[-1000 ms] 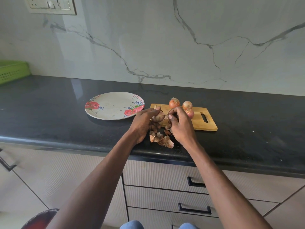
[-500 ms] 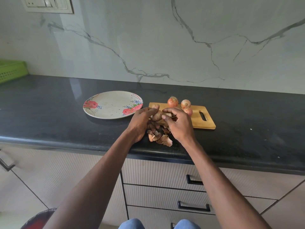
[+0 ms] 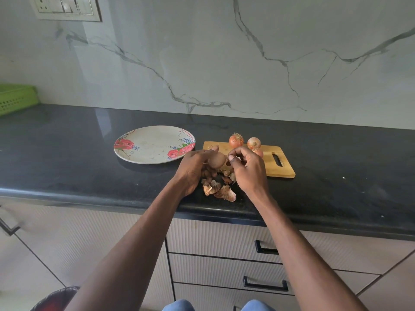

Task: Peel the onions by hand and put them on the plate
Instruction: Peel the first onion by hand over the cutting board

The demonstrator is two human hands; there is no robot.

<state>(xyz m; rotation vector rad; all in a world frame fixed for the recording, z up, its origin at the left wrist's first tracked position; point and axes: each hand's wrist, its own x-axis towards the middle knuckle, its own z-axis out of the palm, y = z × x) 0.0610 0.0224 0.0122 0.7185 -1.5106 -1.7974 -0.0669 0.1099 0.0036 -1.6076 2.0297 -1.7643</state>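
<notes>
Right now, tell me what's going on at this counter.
A person is peeling an onion by hand. The left hand grips it while the right hand pinches a bit of skin. Peels lie on the counter below. Three unpeeled onions sit on the cutting board; the plate holds none.

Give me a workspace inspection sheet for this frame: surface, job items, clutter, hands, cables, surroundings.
Surface: dark stone countertop, glossy.
Job's things: floral plate holds no onions; three unpeeled onions on the wooden cutting board; one onion in hand, mostly peeled.
Clutter: onion skins piled near the counter's front edge.
Hands: left hand grips the onion; right hand pinches at its skin.
Cables: nothing seen.
Surroundings: marble backsplash, switch panel, green basket, drawers below.
</notes>
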